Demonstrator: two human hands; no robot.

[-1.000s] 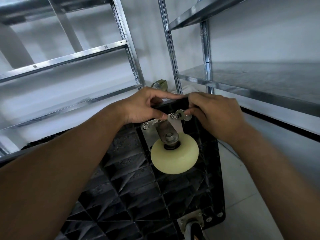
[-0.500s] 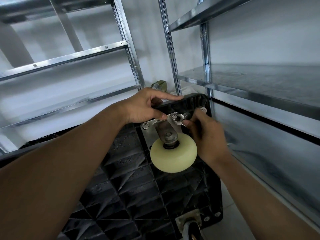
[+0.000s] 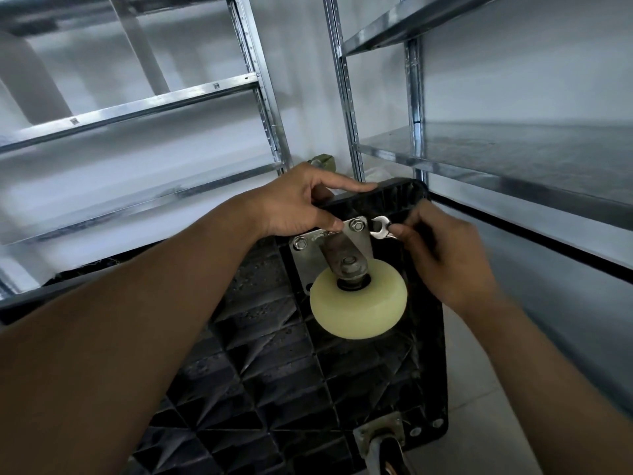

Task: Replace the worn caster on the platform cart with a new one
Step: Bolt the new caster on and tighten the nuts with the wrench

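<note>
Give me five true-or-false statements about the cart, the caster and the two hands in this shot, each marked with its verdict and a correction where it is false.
1. The right hand holds a small open-end wrench. True.
2. The wrench's open end is seated on the bolt at the plate's upper right corner. False: it sits just beside that bolt, off it.
3. The cream caster wheel lies loose on the floor. False: it hangs on its bracket, whose mounting plate sits against the cart's ribbed black underside.
4. The left hand rests on the cart's top edge, thumb at the plate. True.
5. Wooden cupboards stand behind the cart. False: metal shelving does.
</note>
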